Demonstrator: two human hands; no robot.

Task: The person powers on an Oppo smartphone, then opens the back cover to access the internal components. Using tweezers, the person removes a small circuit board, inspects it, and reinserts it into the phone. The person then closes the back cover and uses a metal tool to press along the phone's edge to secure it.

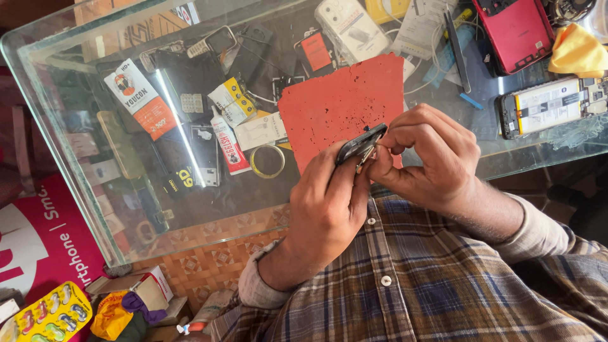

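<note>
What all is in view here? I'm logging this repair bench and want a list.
small dark phone: one, black, held between both hands
red mat: one, red, on the glass counter
opened phone: one, white battery showing, counter's right edge
red phone shell: one, red, top right
yellow cloth: one, yellow, top right corner
tape ring: one, yellowish, left of the mat
glue tube: one, white and red, beside the ring
blister pack: one, yellow, bottom left
left hand: gripping the phone from below
right hand: pinching at the phone's edge

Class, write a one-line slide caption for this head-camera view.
Over a glass counter, left hand and right hand grip a small dark phone-shaped device above a red mat.
</note>
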